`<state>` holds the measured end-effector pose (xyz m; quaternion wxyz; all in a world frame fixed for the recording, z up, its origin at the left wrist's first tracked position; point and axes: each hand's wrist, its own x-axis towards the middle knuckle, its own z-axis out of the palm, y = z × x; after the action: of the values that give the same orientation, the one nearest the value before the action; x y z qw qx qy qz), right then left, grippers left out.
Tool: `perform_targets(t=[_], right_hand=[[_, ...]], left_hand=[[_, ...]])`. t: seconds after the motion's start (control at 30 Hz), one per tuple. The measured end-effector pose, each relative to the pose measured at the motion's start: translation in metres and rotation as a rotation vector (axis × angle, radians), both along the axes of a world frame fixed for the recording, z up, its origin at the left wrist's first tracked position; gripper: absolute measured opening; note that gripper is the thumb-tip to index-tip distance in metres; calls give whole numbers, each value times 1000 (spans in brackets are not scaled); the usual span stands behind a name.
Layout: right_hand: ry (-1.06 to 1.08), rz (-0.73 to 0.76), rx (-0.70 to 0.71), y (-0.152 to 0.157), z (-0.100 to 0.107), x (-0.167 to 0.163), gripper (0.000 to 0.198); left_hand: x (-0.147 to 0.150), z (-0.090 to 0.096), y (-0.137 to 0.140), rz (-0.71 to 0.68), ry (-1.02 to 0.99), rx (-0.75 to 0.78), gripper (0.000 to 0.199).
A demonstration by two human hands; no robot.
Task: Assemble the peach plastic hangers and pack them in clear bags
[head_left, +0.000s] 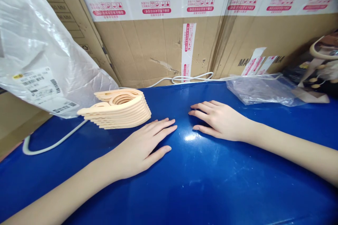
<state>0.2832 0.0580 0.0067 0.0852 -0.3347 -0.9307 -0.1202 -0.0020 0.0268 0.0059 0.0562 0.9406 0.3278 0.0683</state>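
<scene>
One blue worktop [211,182] spreads across the scene, with at least two cardboard cartons [148,42] along its far side. Two plastic bags show: a big white one [31,35] at far left, and a smaller clear one [258,91] lying at far right. One stack of peach pieces [124,116], its many thin layers too tight to count surely, sits left of centre beside the white bag. Two hands rest palm down: the left hand [144,144] just nearer than the stack, the right hand [221,119] across from it, fingers of both loosely open, gripping nothing. White cord [60,142] loops at left.
</scene>
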Motion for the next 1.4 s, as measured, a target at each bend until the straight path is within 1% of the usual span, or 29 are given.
perform_targets(t=[0.07,0.13,0.23,0.27,0.3,0.37,0.4,0.5,0.7,0.8,0.9,0.97,1.07,1.23,1.4], right_hand=[[-122,-132,90,-1,7,5,46],[-228,-321,143,2,18,16,41],[-376,-620,199,12,36,42,33],[-423,-729,184,16,42,51,34],[-463,-826,139,20,46,61,34],[-492,-909,60,28,51,77,33],[-499,-925,24,31,51,83,31],[-512,-909,-34,36,49,92,24],[-544,-885,-45,36,48,86,14],[-535,-888,-37,37,47,87,19],[-516,-879,-68,39,43,92,29],[-509,-872,-83,41,40,95,33],[-512,-863,-78,44,38,97,32],[-534,-846,-74,46,40,91,24],[-545,-849,-16,42,42,85,21]], left_hand=[[0,0,0,-1,2,5,50],[0,0,0,-7,-2,1,49],[-1,0,0,-12,-7,-7,49],[-1,-1,0,-10,-9,-7,50],[-1,-1,0,-10,-14,-7,50],[-2,-2,0,-9,-26,-7,49],[-2,-2,1,-8,-30,-8,49],[-2,-2,1,-8,-22,-7,49],[-1,-2,1,-10,-2,4,50],[-1,-3,1,-18,-14,4,49],[-1,-3,1,-18,-25,0,49],[-1,-4,2,-17,-31,-1,49],[-1,-5,2,-13,-30,1,49],[-1,-5,1,-10,-14,-1,49],[-1,-4,1,-16,-20,-4,49]])
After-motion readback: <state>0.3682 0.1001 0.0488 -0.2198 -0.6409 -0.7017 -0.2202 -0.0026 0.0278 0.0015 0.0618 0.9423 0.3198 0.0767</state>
